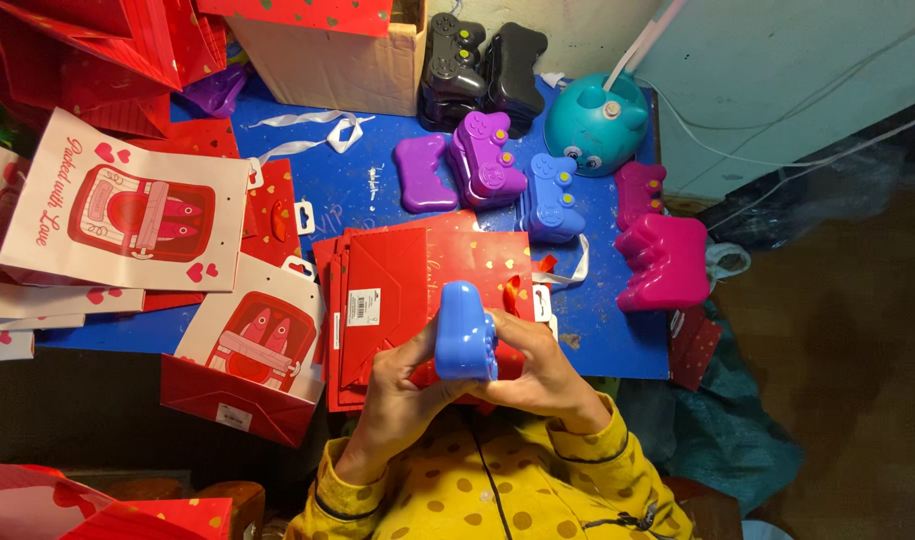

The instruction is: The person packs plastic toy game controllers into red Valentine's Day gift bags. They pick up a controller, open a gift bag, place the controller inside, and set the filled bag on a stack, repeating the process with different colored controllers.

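Two hands meet over the near edge of the blue table (377, 195), and between them you hold a blue controller-shaped case (465, 332). Your left hand (402, 385) wraps it from the left, fingers closed against its side and underside; your right hand (542, 365) closes on it from the right, fingertips pressed to its edge. Both grips are clamped on the case, which stands on end, tilted a little (its lower part is hidden behind your fingers).

Directly under the case lies a stack of flat red gift bags (407, 290) at the middle of the near edge, with a white ribbon (567, 270) just beside its right side. Toward the far edge sit more cases of the same shape: two purple ones (462, 165) side by side, a lighter blue one (549, 198) just right of them, and a pile of black ones (482, 70) at the far edge. A teal round animal-faced case (595, 122) rests near the far right corner. Two magenta cases (657, 250) lie along the right edge, the nearer one reaching the near right corner.

On the left side, white and red gift bags with a printed picture (127, 205) overlap the left edge, and a cardboard box (332, 55) stands at the far edge. Your yellow dotted sleeves (497, 490) fill the bottom of the view.
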The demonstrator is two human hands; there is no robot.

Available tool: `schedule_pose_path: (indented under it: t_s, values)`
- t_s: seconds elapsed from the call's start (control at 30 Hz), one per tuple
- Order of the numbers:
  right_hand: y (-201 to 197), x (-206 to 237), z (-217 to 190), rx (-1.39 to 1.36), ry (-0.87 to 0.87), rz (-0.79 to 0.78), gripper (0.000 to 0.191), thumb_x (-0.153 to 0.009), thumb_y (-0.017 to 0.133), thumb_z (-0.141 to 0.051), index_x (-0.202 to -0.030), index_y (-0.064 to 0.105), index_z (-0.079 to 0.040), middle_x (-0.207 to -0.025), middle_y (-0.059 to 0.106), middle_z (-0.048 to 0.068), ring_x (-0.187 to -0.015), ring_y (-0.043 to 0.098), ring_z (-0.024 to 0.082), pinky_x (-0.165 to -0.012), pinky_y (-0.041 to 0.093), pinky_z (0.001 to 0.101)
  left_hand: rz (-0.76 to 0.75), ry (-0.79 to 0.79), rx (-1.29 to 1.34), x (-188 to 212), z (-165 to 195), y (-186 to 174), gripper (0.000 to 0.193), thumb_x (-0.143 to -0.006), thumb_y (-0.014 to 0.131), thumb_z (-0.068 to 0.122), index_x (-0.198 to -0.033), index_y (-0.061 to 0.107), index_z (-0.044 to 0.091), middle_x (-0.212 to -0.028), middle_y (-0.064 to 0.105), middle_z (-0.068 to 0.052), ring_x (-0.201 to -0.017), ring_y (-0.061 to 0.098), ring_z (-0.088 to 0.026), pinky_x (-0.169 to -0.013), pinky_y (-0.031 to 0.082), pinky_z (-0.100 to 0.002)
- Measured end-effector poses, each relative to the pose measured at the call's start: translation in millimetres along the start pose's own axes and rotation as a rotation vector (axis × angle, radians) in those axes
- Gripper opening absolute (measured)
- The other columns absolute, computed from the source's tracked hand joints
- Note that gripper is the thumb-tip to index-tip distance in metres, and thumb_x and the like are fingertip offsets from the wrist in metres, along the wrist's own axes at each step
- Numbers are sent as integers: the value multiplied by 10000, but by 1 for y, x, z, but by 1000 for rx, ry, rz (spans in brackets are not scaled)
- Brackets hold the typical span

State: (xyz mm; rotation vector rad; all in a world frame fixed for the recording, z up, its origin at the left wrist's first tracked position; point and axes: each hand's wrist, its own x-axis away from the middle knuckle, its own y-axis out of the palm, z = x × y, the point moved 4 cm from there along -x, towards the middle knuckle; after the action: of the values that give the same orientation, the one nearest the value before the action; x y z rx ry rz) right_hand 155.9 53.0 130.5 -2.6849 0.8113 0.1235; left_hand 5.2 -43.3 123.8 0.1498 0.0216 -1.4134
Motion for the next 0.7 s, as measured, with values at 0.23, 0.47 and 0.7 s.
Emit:
schedule_pose_path:
  t_s: [0.23,0.47,0.7]
  values:
    - [0,17,32,-404,308,12,722,-763,754,-66,-1457,557,-18,-1353,680,108,-1206,636,152,-1048,495,315,-59,2,71,8,-23,-18,534,-950,761,139,-1433,590,-13,-1250,748,-92,-1160,659,-118,-1010,536,-302]
    - [-10,24,51,-1092,230,88,992,-845,745,-510,-1550,329,50,-1442,564,271,-1328,595,388,-1107,478,481,-21,-112,803,6,-53,-17,616,-991,714,295,-1449,505,-60,-1370,650,-196,-1291,626,-293,-1097,508,-462]
    - [-3,36,74,-1436,196,213,1031,-898,685,-590,-1592,315,75,-1412,576,269,-1323,564,417,-1133,430,558,-100,-162,1066,7,-49,-7,710,-1009,656,390,-1502,401,-53,-1427,578,-225,-1331,582,-373,-1132,469,-569]
